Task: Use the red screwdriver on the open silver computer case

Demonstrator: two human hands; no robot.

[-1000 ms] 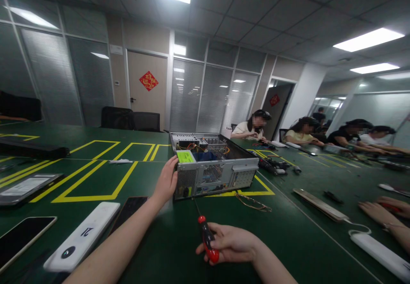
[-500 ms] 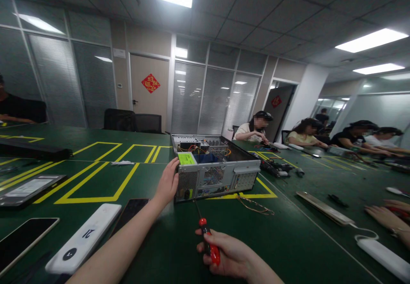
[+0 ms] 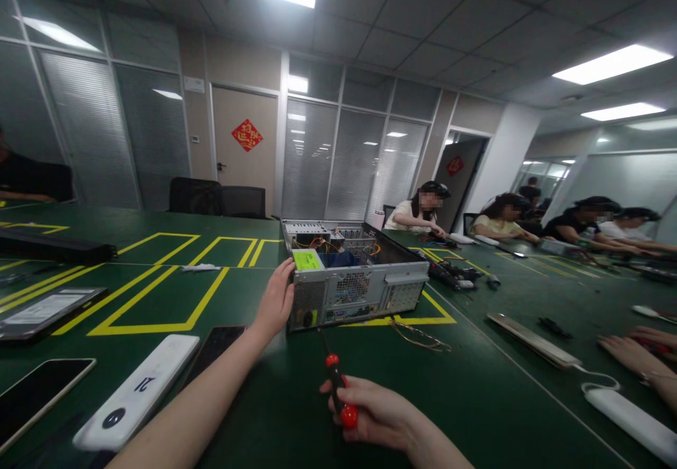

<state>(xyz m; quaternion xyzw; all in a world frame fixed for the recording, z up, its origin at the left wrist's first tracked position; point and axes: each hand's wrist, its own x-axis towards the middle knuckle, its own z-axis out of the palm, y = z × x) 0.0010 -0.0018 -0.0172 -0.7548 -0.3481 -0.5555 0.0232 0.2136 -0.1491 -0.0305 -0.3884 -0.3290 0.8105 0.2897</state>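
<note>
An opened metal computer case [image 3: 383, 285] lies on the green table, its rear panel toward me and its inner wires showing. My left hand [image 3: 276, 298] grips its left rear corner, by the power supply with a yellow-green label [image 3: 307, 259]. My right hand [image 3: 364, 407] is closed round the red and black handle of a screwdriver [image 3: 336, 384]. The thin shaft points up toward the bottom rear edge of the case; whether the tip touches it I cannot tell.
To the left lie a white power bank [image 3: 138, 388], phones [image 3: 45, 395] and a hard drive [image 3: 53, 312]. Right of the case are loose wires [image 3: 420, 335], black parts [image 3: 452, 275] and a white power strip [image 3: 629, 423]. Another person's hands [image 3: 635, 356] rest at the right edge.
My right hand has tilted the screwdriver slightly, its handle end shifting left and up. My left hand keeps its place on the case. The view has shifted slightly.
</note>
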